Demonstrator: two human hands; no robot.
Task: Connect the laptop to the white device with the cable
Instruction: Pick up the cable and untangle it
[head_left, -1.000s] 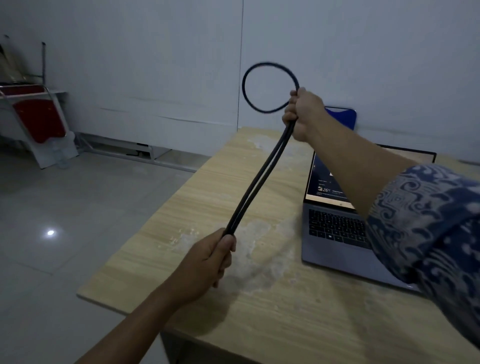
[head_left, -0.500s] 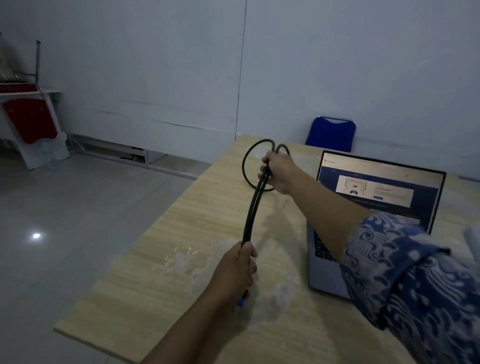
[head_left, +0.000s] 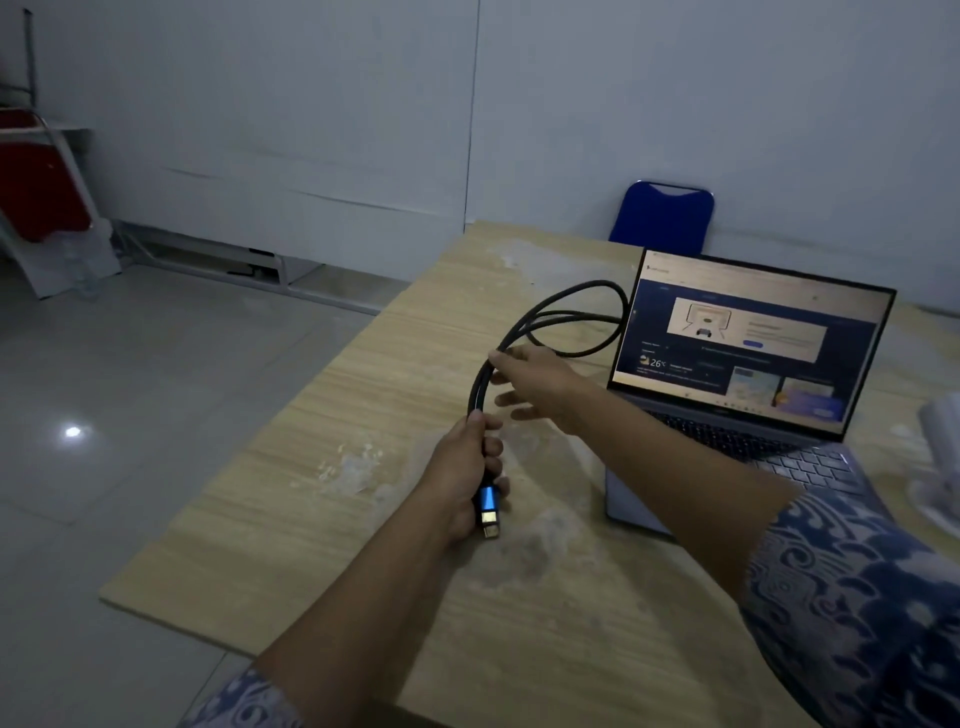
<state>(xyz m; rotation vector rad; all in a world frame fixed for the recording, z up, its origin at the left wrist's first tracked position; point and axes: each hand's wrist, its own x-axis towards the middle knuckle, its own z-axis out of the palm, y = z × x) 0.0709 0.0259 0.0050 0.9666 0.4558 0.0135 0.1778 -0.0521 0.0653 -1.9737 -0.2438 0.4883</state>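
A black cable (head_left: 566, 317) lies looped over the wooden table (head_left: 363, 405), just left of the open laptop (head_left: 748, 364), whose screen is lit. My left hand (head_left: 467, 478) grips the cable near its end, and the blue plug with a gold tip (head_left: 488, 514) sticks out below my fist. My right hand (head_left: 535, 382) hovers beside the cable higher up, fingers spread, only its fingertips near the strands. A white device (head_left: 943, 441) shows partly at the right frame edge, beyond the laptop.
A blue chair back (head_left: 662, 215) stands behind the table against the white wall. A red folded chair (head_left: 41, 192) leans at the far left on the tiled floor. The table's left edge runs close to my left hand.
Both hands have come down toward the table. My right hand has let go of the cable loop, which now rests by the laptop. The plug now shows below my left fist.
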